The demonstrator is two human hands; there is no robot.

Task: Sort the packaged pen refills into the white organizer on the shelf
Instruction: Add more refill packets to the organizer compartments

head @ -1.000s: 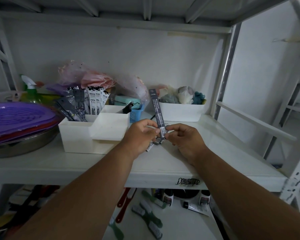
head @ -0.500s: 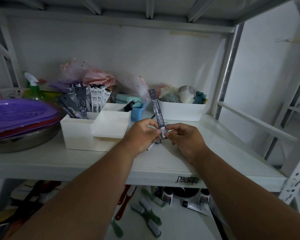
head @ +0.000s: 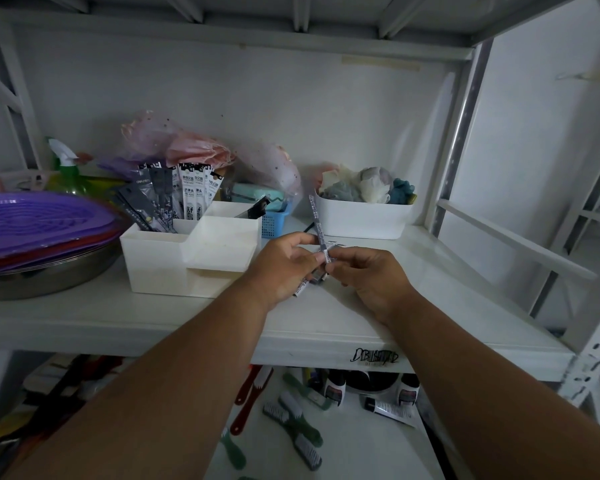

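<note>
A white stepped organizer [head: 174, 265] stands on the shelf at centre left. Its rear left compartment holds several dark and white refill packets [head: 174, 195]; one dark packet [head: 257, 210] leans in the rear right compartment. My left hand [head: 284, 265] and my right hand [head: 368, 275] meet just right of the organizer. Both pinch the lower end of a dark refill packet [head: 315, 216] that stands almost upright. More packets [head: 303, 287] stick out under my left hand's fingers.
A purple strainer [head: 32, 220] sits on a steel bowl [head: 42, 275] at the left. A white bin [head: 361, 218] of bath sponges stands behind my hands, a small blue basket [head: 274, 223] beside it. Brushes and tubes lie on the lower shelf [head: 343, 445].
The hands have stayed together on the upright packet. The view has shifted slightly; the packet's position between the fingers looks nearly the same.
</note>
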